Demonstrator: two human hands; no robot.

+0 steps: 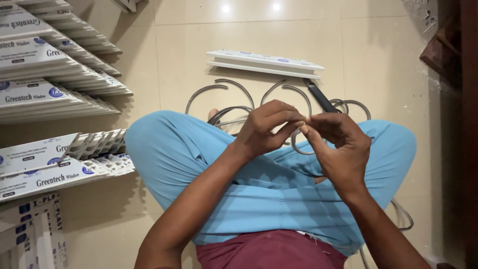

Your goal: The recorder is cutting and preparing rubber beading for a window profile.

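Note:
I sit cross-legged on the floor in light blue trousers. My left hand (pixel 266 127) and my right hand (pixel 336 144) meet above my knees, fingertips pinched together on a thin grey rubber strip (pixel 298 144) that curls down in a loop between them. More curled grey strips (pixel 234 92) lie on the tiles just beyond my legs. A short white window-profile piece (pixel 264 62) rests on the floor further out, with a black-handled tool (pixel 321 97) lying beside it.
Stacks of long white window-profile lengths (pixel 50 89) with cut ends fill the left side. A white box (pixel 35 229) stands at the lower left. A dark wooden edge (pixel 468 124) runs along the right. Another grey strip (pixel 403 214) trails by my right hip.

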